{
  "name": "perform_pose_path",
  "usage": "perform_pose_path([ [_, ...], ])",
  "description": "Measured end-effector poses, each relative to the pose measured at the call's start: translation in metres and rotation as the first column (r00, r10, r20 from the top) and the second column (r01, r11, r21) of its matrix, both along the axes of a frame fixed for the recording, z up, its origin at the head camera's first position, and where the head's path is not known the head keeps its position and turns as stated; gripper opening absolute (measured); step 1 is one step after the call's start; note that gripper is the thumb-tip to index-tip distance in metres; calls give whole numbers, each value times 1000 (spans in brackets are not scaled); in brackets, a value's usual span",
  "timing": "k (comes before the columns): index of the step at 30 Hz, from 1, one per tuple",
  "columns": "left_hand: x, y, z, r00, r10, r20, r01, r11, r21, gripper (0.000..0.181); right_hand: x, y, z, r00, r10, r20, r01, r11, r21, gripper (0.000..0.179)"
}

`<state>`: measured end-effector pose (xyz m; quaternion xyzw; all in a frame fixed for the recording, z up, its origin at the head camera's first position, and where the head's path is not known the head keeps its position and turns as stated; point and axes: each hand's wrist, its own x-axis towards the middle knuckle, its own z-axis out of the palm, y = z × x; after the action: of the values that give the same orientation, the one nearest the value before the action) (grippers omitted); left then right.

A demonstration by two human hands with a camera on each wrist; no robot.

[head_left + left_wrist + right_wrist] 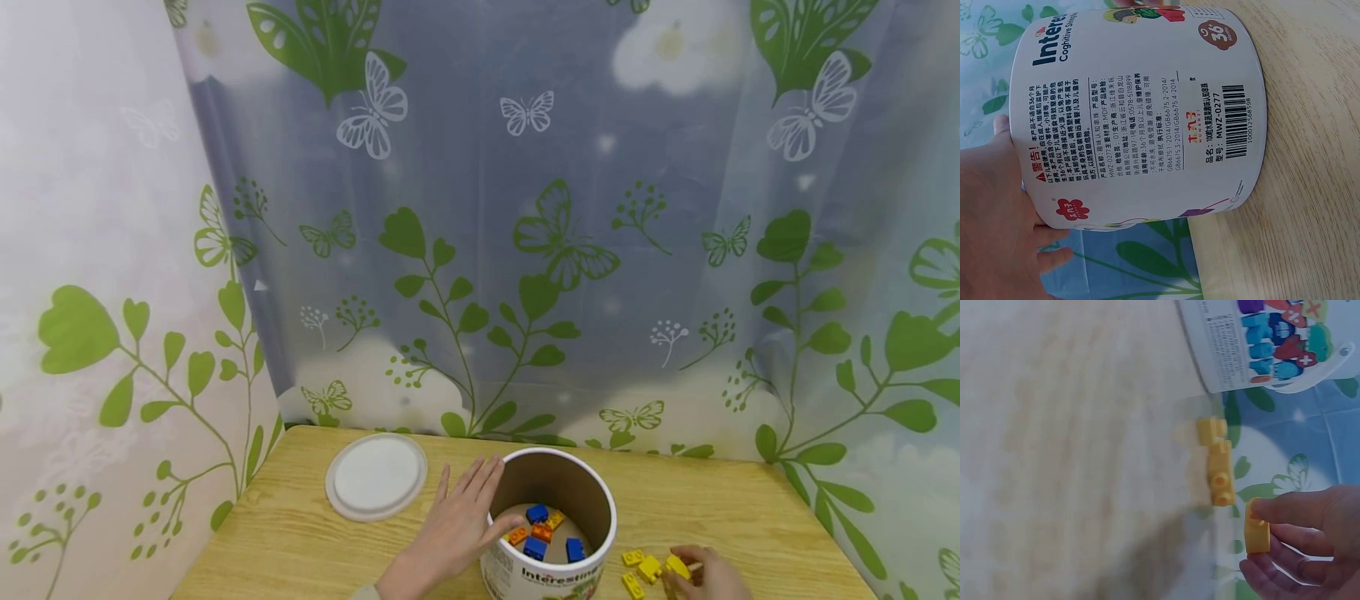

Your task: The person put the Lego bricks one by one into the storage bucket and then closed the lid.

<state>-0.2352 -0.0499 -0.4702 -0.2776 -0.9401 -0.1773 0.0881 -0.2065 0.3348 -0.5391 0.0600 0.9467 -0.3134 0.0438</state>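
A white round bucket [497,575] with printed sides stands upright on the wooden table. Blue and orange toy building bricks lie on its floor, among them a blue brick [535,547]. My left hand [459,523] touches the bucket's left rim, fingers stretched out and thumb over the near edge. To the right of the bucket, my right hand [712,575] pinches a yellow building brick [1257,534] between thumb and fingers. Beside it, loose yellow bricks [648,569] lie on the table.
A round white lid [377,473] lies flat on the table [255,533], left of the bucket. Behind the table's far edge hangs a blue and white curtain [480,333] with green leaves and butterflies. The bucket has a white handle [1319,375].
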Motion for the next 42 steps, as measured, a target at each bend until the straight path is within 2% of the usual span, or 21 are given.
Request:
perform_pose_path([
  [6,0,0,0,1000,0,0,0,1000,1,81,2,-9,18,981,-17,-192,27,998,52,35],
  [11,-1,-1,-1,1000,-1,11,1,1000,1,78,0,-19,35,955,-23,-297,48,996,78,33],
  [19,-2,-1,-3,1000,-8,13,8,1000,8,80,-3,-37,60,931,-55,-360,65,998,13,33],
  [23,-2,-1,-3,999,-6,33,6,1000,4,83,-3,-43,69,921,-59,-385,71,997,17,31],
  [27,-3,-1,-6,1000,-3,23,3,1000,4,82,-3,-48,78,910,-45,-413,60,998,23,32],
  [31,-3,-1,-6,1000,-11,5,11,1000,16,82,-4,-53,87,889,-20,-458,40,999,35,33],
  [37,-1,-1,-2,1000,-10,24,10,1000,11,83,-8,-63,98,842,31,-539,3,998,63,34],
  [42,0,-1,0,1000,-3,19,3,1000,-1,81,-12,-75,106,820,57,-569,-29,998,59,34],
])
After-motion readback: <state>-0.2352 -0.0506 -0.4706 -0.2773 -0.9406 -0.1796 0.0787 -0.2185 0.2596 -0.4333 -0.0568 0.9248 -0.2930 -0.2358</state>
